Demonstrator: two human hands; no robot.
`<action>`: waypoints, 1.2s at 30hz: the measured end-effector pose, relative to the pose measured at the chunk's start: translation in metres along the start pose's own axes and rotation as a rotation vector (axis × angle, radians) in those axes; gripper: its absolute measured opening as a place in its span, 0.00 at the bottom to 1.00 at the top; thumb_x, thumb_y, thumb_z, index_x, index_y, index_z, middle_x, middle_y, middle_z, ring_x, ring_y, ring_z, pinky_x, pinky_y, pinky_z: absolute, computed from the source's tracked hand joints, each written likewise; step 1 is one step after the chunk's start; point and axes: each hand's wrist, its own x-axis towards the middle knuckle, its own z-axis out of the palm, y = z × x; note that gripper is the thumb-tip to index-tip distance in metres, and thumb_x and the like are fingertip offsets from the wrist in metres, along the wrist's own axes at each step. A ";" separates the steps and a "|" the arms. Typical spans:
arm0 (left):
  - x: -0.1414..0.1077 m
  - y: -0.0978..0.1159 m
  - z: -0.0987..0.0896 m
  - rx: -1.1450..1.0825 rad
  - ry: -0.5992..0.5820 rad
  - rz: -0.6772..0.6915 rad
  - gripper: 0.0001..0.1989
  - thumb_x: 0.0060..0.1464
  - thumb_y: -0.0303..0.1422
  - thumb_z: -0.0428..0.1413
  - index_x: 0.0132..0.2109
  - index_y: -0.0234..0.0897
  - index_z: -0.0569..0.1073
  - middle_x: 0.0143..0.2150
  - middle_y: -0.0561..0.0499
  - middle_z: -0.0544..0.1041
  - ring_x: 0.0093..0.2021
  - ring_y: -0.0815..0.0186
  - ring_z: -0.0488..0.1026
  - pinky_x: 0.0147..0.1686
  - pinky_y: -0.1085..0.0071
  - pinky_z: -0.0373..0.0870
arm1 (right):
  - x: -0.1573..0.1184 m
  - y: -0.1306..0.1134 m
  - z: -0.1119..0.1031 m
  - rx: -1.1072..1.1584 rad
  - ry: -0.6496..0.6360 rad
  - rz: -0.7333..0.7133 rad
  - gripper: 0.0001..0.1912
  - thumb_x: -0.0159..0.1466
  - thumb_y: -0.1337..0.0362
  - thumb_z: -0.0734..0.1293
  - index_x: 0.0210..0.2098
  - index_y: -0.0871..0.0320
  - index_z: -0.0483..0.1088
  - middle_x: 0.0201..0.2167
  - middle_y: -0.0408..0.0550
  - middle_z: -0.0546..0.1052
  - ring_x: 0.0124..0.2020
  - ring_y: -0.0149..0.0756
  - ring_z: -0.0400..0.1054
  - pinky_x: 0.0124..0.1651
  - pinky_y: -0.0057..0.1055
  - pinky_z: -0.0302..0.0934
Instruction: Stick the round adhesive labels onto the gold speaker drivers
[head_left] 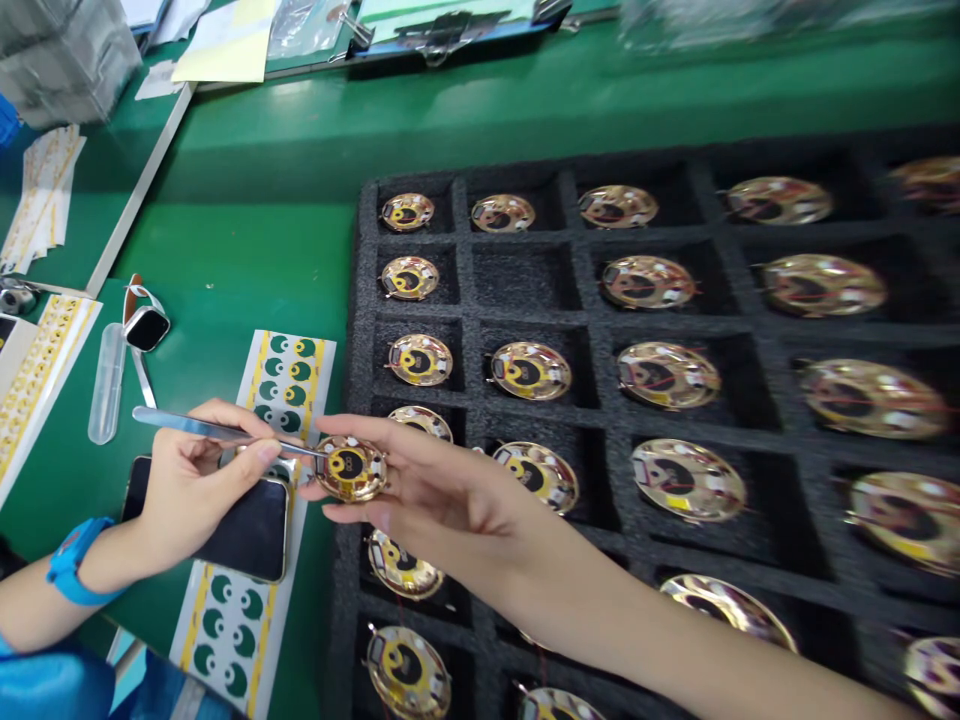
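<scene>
My left hand (196,480), with a blue wristband (79,560), is closed around metal tweezers (191,424). The tweezer tips reach the face of a shiny gold round housing (351,470) with a black centre and a yellow sticker. My right hand (442,490) reaches in from the lower right and grips this housing by its edge, above the left border of a black foam tray (364,300). Beneath my left hand lies a dark-screened phone (247,530), partly hidden. It rests on a sticker sheet (232,625) with yellow strips and round cut-outs.
Similar gold housings (529,370) sit in the tray's compartments, some with thin red wires. A smartwatch (146,326) and a clear plastic case (107,385) lie at left. More sticker sheets (45,370) are farther left. Clipboards (450,40) and papers (229,40) line the back.
</scene>
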 end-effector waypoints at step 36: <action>-0.008 0.013 -0.015 0.814 -0.530 1.014 0.07 0.58 0.21 0.56 0.43 0.33 0.74 0.46 0.43 0.83 0.51 0.62 0.79 0.56 0.65 0.75 | 0.007 -0.021 0.014 -0.210 0.122 0.225 0.06 0.60 0.67 0.65 0.38 0.54 0.67 0.24 0.39 0.73 0.23 0.26 0.67 0.24 0.21 0.63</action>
